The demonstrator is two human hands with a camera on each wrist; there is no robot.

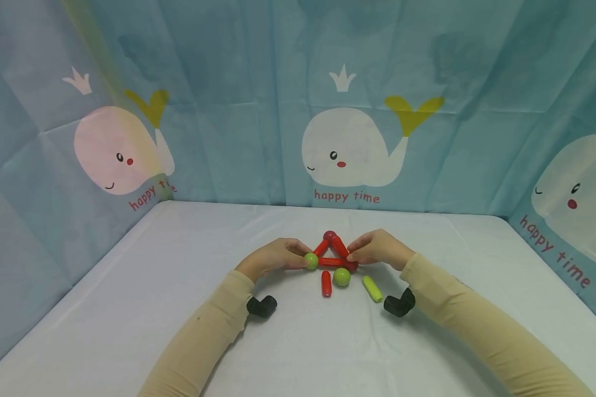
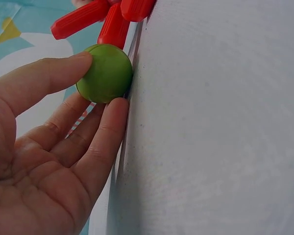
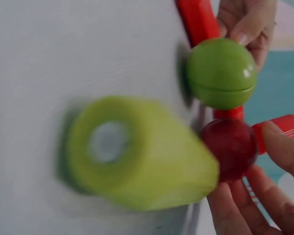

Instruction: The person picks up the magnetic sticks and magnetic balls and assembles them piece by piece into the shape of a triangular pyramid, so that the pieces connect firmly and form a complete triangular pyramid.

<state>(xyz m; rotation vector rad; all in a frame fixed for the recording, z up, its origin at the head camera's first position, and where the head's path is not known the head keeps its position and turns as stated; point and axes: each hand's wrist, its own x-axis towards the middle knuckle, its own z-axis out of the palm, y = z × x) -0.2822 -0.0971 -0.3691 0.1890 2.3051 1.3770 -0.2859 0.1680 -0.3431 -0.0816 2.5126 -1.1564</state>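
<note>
Red rods and balls form a triangle on the white table. At its left corner my left hand [image 1: 284, 255] pinches a green ball [image 2: 105, 73] between thumb and fingertips. My right hand [image 1: 377, 247] holds the dark red ball [image 3: 230, 149] at the right corner, its thumb over the adjoining red rod [image 1: 340, 247]. Another red rod [image 1: 330, 262] runs between these two corners. A third rod [image 1: 321, 248] slopes up from the green ball to a red ball [image 1: 330, 235] at the far corner.
Nearer me lie a loose red rod [image 1: 326, 284], a second green ball [image 1: 341, 277] and a yellow-green rod [image 1: 372, 289]. Black wrist mounts [image 1: 261, 306] stick out beneath both sleeves. A blue curtain [image 1: 228, 149] with whale prints hangs behind the table [image 1: 179, 264].
</note>
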